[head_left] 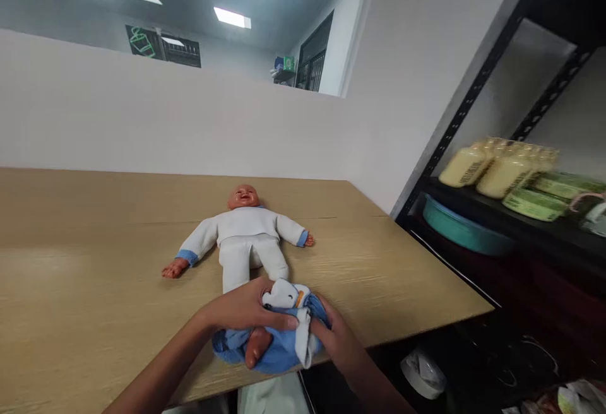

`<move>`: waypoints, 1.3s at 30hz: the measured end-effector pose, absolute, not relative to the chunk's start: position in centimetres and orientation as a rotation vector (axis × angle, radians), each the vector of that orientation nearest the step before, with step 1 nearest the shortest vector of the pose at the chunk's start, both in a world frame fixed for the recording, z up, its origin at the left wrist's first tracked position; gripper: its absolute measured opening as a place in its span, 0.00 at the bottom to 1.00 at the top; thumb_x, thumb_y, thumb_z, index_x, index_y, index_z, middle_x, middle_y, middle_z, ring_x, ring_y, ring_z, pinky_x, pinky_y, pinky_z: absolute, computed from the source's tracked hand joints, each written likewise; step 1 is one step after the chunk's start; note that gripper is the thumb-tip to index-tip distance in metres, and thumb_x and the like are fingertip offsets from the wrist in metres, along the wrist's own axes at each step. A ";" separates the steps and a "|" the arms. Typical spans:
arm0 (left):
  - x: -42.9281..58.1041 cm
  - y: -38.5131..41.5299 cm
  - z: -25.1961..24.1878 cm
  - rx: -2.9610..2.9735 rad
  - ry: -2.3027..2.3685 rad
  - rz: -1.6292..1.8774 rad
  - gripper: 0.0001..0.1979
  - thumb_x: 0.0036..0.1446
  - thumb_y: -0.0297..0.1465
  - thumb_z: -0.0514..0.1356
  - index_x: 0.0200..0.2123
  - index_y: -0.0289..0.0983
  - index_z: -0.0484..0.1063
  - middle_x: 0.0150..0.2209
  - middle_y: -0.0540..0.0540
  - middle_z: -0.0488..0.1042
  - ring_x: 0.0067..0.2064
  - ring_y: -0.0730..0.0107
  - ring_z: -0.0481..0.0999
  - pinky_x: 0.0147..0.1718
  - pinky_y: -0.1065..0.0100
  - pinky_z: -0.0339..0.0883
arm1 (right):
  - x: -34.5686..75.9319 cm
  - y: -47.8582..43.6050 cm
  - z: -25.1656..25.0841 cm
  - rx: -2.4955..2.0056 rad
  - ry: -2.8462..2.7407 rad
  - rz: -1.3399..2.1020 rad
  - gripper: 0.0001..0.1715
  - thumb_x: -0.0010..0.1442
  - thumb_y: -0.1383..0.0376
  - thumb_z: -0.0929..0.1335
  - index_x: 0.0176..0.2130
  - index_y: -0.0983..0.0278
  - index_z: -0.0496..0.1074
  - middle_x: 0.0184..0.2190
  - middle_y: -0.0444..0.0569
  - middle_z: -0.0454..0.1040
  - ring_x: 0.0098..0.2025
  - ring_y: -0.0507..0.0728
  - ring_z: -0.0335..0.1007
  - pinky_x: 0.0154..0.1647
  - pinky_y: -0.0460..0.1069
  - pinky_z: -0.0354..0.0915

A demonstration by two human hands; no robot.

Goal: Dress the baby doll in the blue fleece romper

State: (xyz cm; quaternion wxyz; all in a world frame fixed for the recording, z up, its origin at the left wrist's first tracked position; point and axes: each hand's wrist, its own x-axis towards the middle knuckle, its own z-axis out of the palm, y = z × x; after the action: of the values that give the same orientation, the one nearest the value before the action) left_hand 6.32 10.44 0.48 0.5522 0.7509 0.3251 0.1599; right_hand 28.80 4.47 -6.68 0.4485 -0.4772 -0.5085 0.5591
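Where the pale wood-grain table [95, 262] fills the lower view, its flat top ends in a straight near edge, part of it hidden by the arms. Right of it stands a black metal shelf [478, 86] with perforated uprights, cut off by the frame; it bears a round teal basin [454, 228] and cream-coloured bottles [492, 168] whose labels are too small to read. On the table lies a hard plastic baby doll [246, 237], face up in soft white knit clothing with blue cuffs, arms spread. Its lower legs are covered by a bunched blue cloth [279, 351] with a white patch; one bare foot pokes out. Left hand [246, 313] lies closed over the cloth; right hand [334, 335] grips its edge, fingertips buried in folds.
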 end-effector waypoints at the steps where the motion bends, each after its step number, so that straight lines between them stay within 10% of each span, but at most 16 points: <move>1: 6.4 10.5 0.5 1.733 0.755 0.386 0.17 0.54 0.45 0.71 0.37 0.37 0.79 0.34 0.51 0.78 0.40 0.60 0.77 0.40 0.66 0.70 | 28.9 4.5 -6.7 -1.146 -1.222 1.444 0.37 0.57 0.43 0.76 0.57 0.60 0.76 0.54 0.53 0.81 0.60 0.67 0.73 0.67 0.62 0.63; 8: 5.3 11.6 -0.7 1.387 0.591 0.457 0.22 0.56 0.41 0.72 0.52 0.40 0.78 0.50 0.46 0.82 0.57 0.54 0.77 0.61 0.56 0.68 | 30.1 5.1 -5.3 -0.971 -1.068 1.806 0.23 0.55 0.46 0.78 0.33 0.63 0.77 0.22 0.42 0.65 0.26 0.53 0.59 0.33 0.50 0.61; 18: 4.8 12.3 -0.6 1.335 0.483 0.380 0.28 0.56 0.47 0.72 0.55 0.40 0.78 0.49 0.46 0.83 0.52 0.57 0.80 0.57 0.61 0.70 | 28.2 4.4 -5.3 -1.393 -1.343 1.293 0.28 0.65 0.42 0.70 0.51 0.60 0.73 0.42 0.50 0.79 0.48 0.63 0.74 0.54 0.56 0.70; 29: 7.3 10.5 0.1 1.813 0.942 0.307 0.07 0.56 0.33 0.64 0.39 0.39 0.75 0.37 0.51 0.80 0.39 0.61 0.78 0.37 0.66 0.69 | 28.7 3.6 -4.5 -1.324 -1.263 1.217 0.30 0.64 0.50 0.73 0.59 0.59 0.68 0.59 0.54 0.76 0.60 0.65 0.72 0.62 0.57 0.68; 39: 7.7 8.4 -2.4 2.286 1.333 0.084 0.37 0.49 0.30 0.63 0.64 0.39 0.61 0.59 0.32 0.75 0.58 0.37 0.78 0.52 0.51 0.68 | 28.3 2.4 -7.1 -1.689 -1.673 0.904 0.32 0.55 0.70 0.68 0.60 0.61 0.72 0.59 0.58 0.76 0.62 0.71 0.71 0.67 0.63 0.63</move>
State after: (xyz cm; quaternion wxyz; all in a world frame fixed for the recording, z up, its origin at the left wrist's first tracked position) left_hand 7.73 8.44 -2.39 0.2443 0.8372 0.4883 0.0307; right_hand 28.26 2.37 -7.07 0.2946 -0.6347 -0.6286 0.3395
